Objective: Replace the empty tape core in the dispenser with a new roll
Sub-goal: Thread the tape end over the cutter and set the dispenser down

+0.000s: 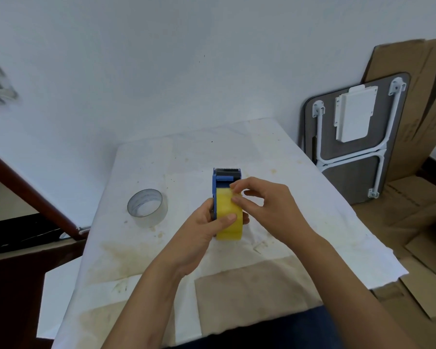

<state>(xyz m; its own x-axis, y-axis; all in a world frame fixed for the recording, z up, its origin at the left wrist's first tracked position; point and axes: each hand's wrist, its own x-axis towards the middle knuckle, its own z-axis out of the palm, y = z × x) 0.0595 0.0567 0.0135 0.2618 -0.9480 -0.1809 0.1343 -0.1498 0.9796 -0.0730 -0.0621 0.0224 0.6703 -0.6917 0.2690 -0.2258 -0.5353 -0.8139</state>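
A blue tape dispenser (218, 180) with a toothed black cutter at its far end sits over the middle of the table, with a yellow tape roll (229, 210) seated in it. My left hand (202, 233) grips the dispenser and roll from the left, thumb pressed on the roll's face. My right hand (267, 205) comes from the right and pinches at the top of the yellow roll with thumb and forefinger. To the left an empty clear tape core (147, 206) lies flat on the table, apart from both hands.
The table (300, 172) is covered with a stained white sheet, its far edge near the white wall. A folded grey table (358, 137) and flattened cardboard (418, 222) lean and lie at the right. A dark wooden rail (35, 195) runs at the left.
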